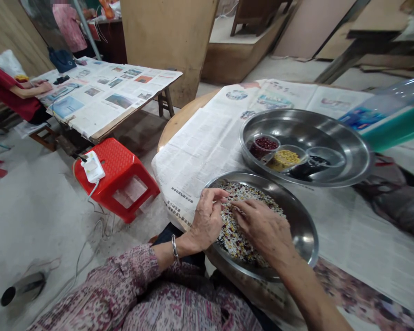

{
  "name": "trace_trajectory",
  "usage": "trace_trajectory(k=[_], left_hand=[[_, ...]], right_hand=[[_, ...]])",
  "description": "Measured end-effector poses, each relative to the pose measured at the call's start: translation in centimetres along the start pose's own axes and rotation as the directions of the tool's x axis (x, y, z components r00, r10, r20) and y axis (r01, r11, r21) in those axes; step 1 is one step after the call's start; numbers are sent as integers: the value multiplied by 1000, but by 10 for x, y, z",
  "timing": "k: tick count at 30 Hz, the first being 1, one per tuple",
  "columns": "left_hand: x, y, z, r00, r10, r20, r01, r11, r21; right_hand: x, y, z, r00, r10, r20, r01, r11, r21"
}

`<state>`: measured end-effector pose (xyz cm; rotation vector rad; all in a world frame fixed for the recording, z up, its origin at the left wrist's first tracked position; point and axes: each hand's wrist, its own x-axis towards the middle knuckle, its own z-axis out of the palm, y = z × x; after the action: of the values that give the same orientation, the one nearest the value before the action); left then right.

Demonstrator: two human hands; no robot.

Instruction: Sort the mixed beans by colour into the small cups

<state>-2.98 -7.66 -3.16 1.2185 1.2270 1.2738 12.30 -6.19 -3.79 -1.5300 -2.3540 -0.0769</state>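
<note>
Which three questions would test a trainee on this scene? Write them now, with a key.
1. True or false: the left hand, over the mixed beans, wears a metal bangle.
2. In the large metal bowl, what colour are the beans in the leftmost small bowl? A red, B yellow, C black.
3. What covers the round wooden table under the bowls?

Key: 1 true; 2 A; 3 newspaper.
</note>
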Motion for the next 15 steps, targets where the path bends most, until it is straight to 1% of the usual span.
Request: trace_trajectory(k=[2,6,9,12,14,15], left_hand=[[1,0,0,1000,0,-20,0,1000,5],[1,1,-1,1000,23,-12,-23,1000,21],[1,4,-2,1000,15,-9,-15,1000,24],[1,9,0,997,-77,-5,76,995,-69],[1,15,2,981,-190,31,193,957,-218],[0,17,3,965,-255,67,263,915,-306]], right_hand=[[4,-3,4,999,-43,28,42,999,17],[5,-2,12,995,-82,56,81,996,25],[3,0,12,995,-97,36,97,995,3],[1,2,10,995,-98,-5,98,995,-24],[-2,5,8,997,-73,-26,72,997,-23],[-4,8,8,998,-41,-39,41,999,-18]])
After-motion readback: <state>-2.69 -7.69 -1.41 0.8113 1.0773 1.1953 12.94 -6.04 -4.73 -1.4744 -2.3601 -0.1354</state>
